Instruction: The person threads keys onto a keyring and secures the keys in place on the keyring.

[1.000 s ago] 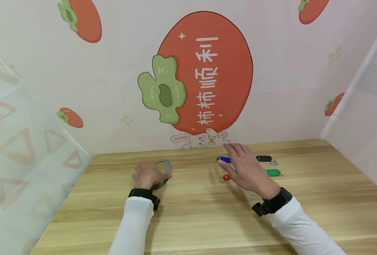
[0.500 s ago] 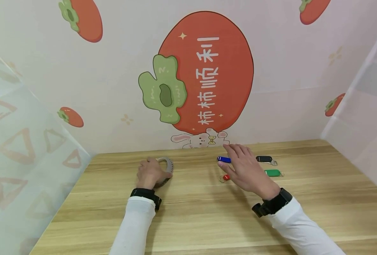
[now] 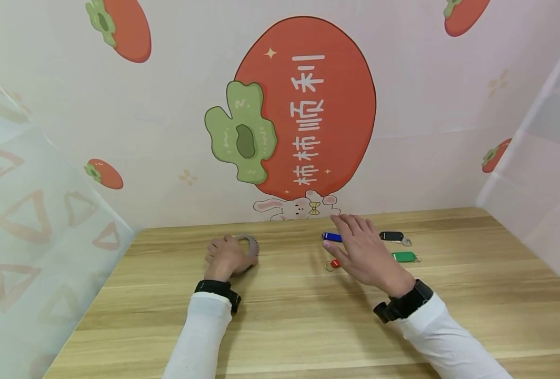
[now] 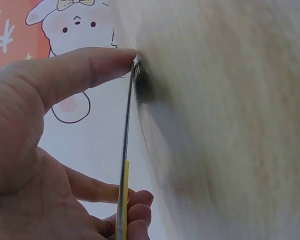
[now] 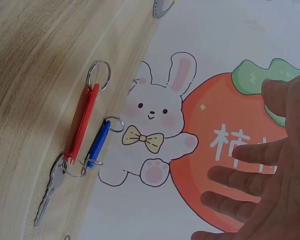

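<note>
Grey ring-shaped plate (image 3: 255, 248), lower centre-left, I see pinched in the left hand (image 3: 225, 258), the right hand (image 3: 367, 252) straight-fingered near lower-right key tags (image 3: 405, 257).

Pale wood-grain table (image 3: 280, 326), set with four key tags

Grain running from side to side; toward the far edge, right of the middle, blue key tag (image 3: 332, 237), with red key tag (image 3: 335, 263) just in front, ringed and joined to a silver key (image 5: 51, 187). Farther right, black key tag (image 3: 391, 236) with silver metal attached; nearer the front, green key tag (image 3: 405, 257), ring at its right end.
</note>
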`<act>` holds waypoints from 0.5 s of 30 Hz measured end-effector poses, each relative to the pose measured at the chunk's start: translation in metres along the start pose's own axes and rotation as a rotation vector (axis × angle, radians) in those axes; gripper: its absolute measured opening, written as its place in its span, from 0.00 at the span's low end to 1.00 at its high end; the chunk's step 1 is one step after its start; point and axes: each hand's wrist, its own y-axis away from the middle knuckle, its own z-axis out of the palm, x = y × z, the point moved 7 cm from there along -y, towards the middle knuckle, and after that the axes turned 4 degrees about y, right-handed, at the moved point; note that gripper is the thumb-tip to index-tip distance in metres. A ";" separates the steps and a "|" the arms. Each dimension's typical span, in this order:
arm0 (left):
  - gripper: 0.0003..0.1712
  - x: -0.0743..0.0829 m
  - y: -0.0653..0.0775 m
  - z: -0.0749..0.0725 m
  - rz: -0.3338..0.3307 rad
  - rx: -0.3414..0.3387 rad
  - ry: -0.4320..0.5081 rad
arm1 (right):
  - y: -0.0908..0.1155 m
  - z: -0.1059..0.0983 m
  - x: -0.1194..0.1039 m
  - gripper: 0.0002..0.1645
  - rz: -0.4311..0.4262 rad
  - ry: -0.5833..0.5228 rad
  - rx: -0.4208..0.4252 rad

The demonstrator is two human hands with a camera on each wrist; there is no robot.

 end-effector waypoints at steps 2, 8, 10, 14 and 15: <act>0.51 0.000 0.000 0.000 -0.002 -0.001 -0.001 | 0.000 0.000 0.000 0.41 0.000 -0.001 -0.001; 0.54 0.000 0.001 0.000 -0.012 -0.013 -0.014 | 0.000 0.000 0.000 0.41 -0.002 0.000 0.001; 0.56 -0.001 0.001 0.001 -0.015 -0.017 -0.012 | 0.000 0.001 0.000 0.41 0.000 -0.001 0.000; 0.60 -0.001 0.003 0.000 -0.007 -0.015 -0.016 | 0.000 0.001 0.000 0.41 0.003 0.000 -0.002; 0.62 -0.001 0.003 0.000 -0.004 -0.011 -0.018 | 0.000 0.001 0.000 0.41 0.003 -0.002 -0.002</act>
